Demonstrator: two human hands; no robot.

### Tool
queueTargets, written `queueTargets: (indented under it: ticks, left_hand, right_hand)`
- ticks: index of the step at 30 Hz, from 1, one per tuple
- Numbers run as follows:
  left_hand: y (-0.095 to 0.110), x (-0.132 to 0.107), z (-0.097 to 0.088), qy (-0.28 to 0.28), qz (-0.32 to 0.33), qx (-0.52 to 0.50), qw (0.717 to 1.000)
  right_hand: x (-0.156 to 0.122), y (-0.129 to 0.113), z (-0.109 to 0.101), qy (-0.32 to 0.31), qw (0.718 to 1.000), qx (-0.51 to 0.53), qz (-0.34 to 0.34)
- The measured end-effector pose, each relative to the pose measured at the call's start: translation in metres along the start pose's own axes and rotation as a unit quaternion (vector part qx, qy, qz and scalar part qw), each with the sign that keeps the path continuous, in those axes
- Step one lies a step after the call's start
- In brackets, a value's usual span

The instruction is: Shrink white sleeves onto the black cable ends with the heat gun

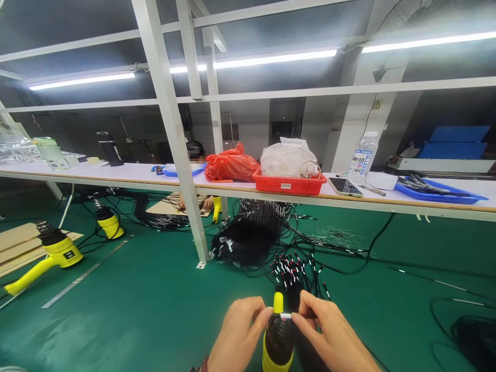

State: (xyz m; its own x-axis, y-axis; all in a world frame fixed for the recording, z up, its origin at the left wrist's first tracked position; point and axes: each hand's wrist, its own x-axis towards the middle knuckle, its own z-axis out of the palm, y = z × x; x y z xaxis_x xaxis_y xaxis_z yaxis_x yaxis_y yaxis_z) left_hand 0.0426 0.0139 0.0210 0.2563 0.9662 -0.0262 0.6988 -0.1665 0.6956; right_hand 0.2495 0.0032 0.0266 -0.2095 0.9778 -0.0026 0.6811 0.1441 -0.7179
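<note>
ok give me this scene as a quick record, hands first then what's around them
left hand: fingertips drawn together, just left of the white piece; grip unclear
right hand: thumb and finger at one end of the small white piece
below hands: yellow-and-black heat gun
beyond hands: dark cables with white and red tips
shelf: red bag, red tray, phone, bottle
</note>
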Motion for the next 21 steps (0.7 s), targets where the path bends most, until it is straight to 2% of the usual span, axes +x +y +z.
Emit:
queueTargets:
  ticks: [16,21]
  left_hand:
    - [0.000,0.003,0.000,0.004,0.001,-0.074,0.997]
    - [0.000,0.004,0.000,0.001,0.004,-0.058,0.998]
  right_hand:
    - [0.004,0.003,0.003,0.004,1.000,0.021,-0.001]
    - [0.000,0.010,0.002,0.012,1.000,0.027,-0.005]
